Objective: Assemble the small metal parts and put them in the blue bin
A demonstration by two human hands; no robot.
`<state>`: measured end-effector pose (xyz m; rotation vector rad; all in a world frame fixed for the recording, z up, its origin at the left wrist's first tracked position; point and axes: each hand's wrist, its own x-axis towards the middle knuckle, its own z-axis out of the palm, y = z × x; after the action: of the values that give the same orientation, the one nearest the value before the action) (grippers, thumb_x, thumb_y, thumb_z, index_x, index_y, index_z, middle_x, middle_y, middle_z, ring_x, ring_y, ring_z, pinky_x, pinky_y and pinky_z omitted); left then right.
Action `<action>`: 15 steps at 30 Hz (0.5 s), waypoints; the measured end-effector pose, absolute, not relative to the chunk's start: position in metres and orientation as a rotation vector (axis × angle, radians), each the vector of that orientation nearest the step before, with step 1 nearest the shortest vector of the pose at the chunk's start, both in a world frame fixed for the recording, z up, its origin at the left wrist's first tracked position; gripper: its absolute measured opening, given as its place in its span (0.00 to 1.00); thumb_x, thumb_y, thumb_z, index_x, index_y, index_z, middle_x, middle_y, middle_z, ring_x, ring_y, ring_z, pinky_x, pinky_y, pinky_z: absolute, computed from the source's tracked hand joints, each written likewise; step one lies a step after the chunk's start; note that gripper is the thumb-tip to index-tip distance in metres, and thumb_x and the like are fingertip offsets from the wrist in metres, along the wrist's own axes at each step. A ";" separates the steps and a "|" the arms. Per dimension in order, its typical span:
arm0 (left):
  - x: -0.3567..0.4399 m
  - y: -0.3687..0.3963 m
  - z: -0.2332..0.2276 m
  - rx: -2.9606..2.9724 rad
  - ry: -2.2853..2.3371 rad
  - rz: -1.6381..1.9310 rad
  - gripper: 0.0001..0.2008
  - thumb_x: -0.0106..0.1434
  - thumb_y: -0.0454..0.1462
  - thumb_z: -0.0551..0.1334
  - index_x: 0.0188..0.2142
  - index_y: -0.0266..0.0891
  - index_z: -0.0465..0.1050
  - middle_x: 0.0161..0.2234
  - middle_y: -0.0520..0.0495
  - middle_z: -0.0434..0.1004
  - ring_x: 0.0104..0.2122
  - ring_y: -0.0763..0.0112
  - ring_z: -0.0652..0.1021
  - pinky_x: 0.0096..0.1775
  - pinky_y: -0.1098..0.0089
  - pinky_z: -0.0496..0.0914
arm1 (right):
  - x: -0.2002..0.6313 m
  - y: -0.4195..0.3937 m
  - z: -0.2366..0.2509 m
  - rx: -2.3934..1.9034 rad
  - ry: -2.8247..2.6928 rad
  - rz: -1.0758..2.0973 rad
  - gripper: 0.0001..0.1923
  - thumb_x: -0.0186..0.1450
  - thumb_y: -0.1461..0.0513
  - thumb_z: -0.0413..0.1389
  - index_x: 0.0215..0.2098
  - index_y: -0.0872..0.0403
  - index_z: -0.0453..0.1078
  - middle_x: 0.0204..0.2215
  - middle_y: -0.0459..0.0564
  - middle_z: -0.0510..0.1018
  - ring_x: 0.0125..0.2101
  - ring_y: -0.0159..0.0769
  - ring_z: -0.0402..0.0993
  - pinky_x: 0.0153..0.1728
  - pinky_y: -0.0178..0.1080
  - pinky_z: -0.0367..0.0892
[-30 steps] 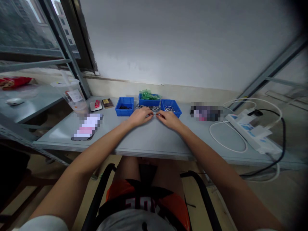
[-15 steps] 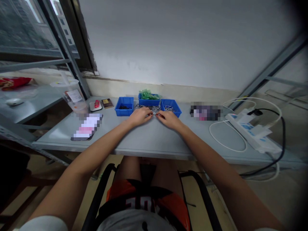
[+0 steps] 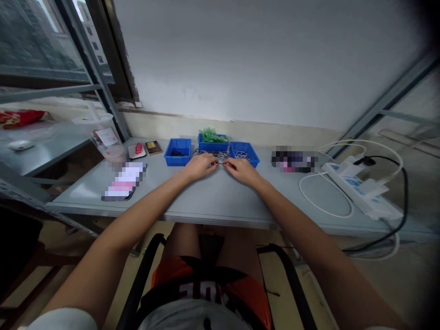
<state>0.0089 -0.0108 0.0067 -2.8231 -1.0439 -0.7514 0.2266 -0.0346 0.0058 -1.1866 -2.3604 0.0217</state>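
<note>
My left hand [image 3: 202,166] and my right hand [image 3: 240,170] meet low over the desk, their fingertips pinched on the two ends of a thin, dark, rod-like piece [image 3: 220,163]. It is too small to name more exactly. Just behind my fingers lies a heap of slender metal pieces [image 3: 211,154]. Beyond my left hand is a blue bin [image 3: 178,160] with small dark parts in it. A second blue bin [image 3: 252,159], holding silvery metal pieces, stands beyond my right hand. Between them, farther back, a third blue bin [image 3: 213,145] holds green plastic pieces [image 3: 210,135].
A phone [image 3: 124,181], a lidded drink cup [image 3: 107,140] and a small dark box [image 3: 153,147] are on the left of the grey desk [image 3: 220,197]. To the right lie a blurred dark item [image 3: 294,160], a white power strip [image 3: 360,190] and looping cables.
</note>
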 end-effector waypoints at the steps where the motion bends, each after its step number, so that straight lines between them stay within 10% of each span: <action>1: 0.009 -0.011 0.006 -2.821 -1.043 -0.754 0.12 0.68 0.39 0.54 0.42 0.39 0.75 0.40 0.44 0.78 0.42 0.64 0.76 0.43 0.67 0.69 | 0.227 -0.034 0.005 -1.181 -2.355 0.011 0.12 0.69 0.60 0.48 0.43 0.54 0.73 0.33 0.51 0.80 0.32 0.37 0.74 0.35 0.37 0.62; 15: 0.009 -0.008 0.005 -2.857 -1.024 -0.742 0.12 0.68 0.40 0.55 0.41 0.39 0.76 0.39 0.45 0.78 0.41 0.65 0.76 0.42 0.67 0.69 | 0.227 -0.034 0.004 -1.143 -2.331 -0.010 0.12 0.70 0.60 0.49 0.43 0.54 0.73 0.35 0.52 0.81 0.34 0.37 0.74 0.37 0.37 0.63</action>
<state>0.0087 -0.0084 0.0050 -2.8570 -1.0235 -0.7417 0.2266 -0.0343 0.0043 -1.1429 -2.3306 -0.0096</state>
